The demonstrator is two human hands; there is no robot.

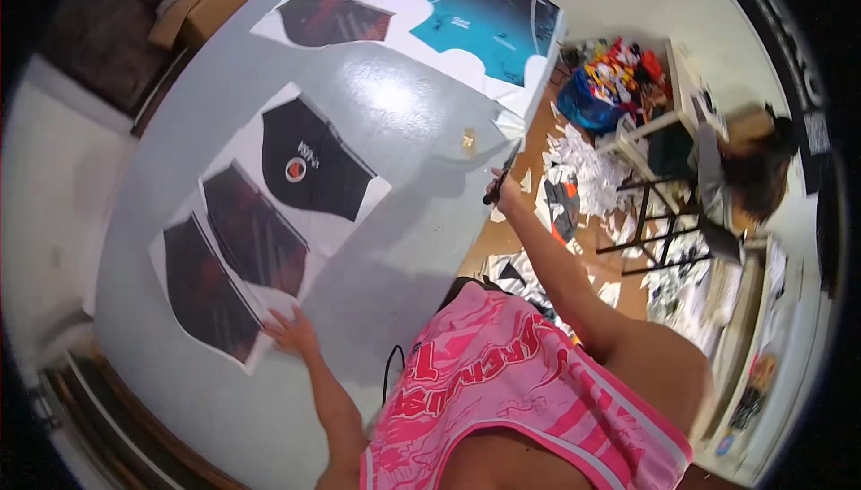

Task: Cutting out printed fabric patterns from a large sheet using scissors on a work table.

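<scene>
My left hand (pixel 291 333) rests with fingers spread at the lower edge of a printed sheet bearing a dark, reddish-streaked cut piece shape (pixel 211 293). Beside it lie a similar middle piece (pixel 256 230) and a dark piece with a round red-and-white emblem (pixel 314 176), all on the grey table (pixel 404 266). My right hand (pixel 502 190) is closed on black-handled scissors (pixel 508 160) at the table's right edge, blades toward a crumpled white piece (pixel 509 124). A small yellowish item (pixel 468 140) lies nearby.
More printed sheets (pixel 332 19) and a teal one (pixel 484 60) lie at the far end. A cardboard box (pixel 211 1) stands back left. At right are a bag of colourful scraps (pixel 587 100), white offcuts on the floor (pixel 574 154) and a seated person (pixel 744 167). A black cord (pixel 387 373) lies low.
</scene>
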